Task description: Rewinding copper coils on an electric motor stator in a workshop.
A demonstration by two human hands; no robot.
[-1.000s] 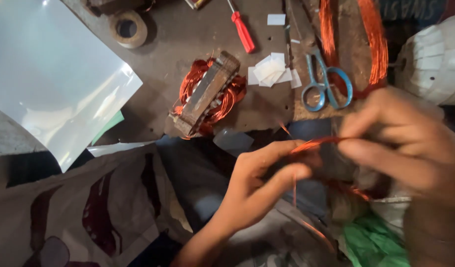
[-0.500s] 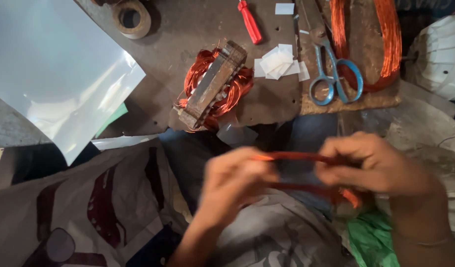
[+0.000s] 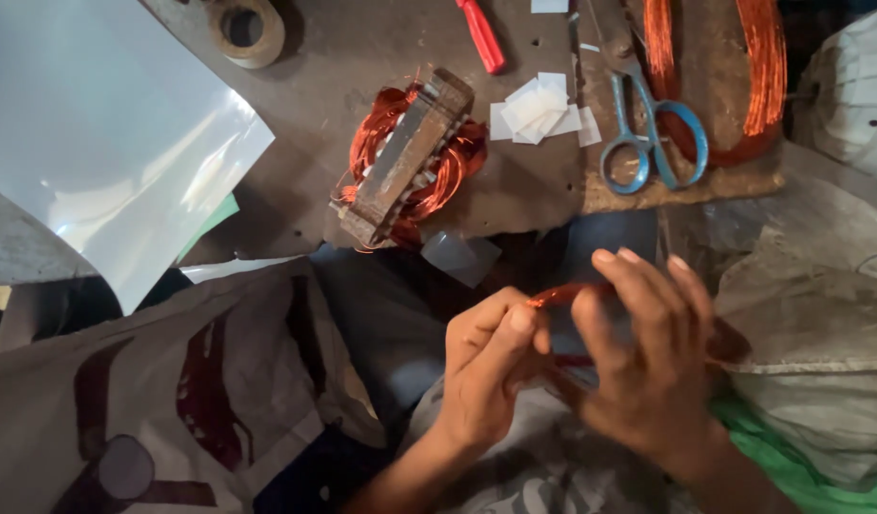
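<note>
My left hand [image 3: 486,366] and my right hand [image 3: 648,357] meet over my lap, both closed on a small loop of copper wire [image 3: 558,295]. Most of the loop is hidden between the fingers; a short orange stretch shows between the two thumbs. On the dark workbench above them lies a stator core [image 3: 410,157] wound with copper coils, tilted on its side.
Blue-handled scissors [image 3: 653,138] lie on a board beside large copper wire loops [image 3: 767,76]. White paper slips [image 3: 543,105], a red-handled screwdriver [image 3: 481,36], a tape roll [image 3: 243,27], and a glossy white sheet [image 3: 105,133] are on the bench. Patterned cloth [image 3: 172,400] covers my lap.
My hands have drawn closer together and lower, gathering the stretched copper wire into a tight loop between them. The view has shifted slightly, so the bench items sit lower in frame.
</note>
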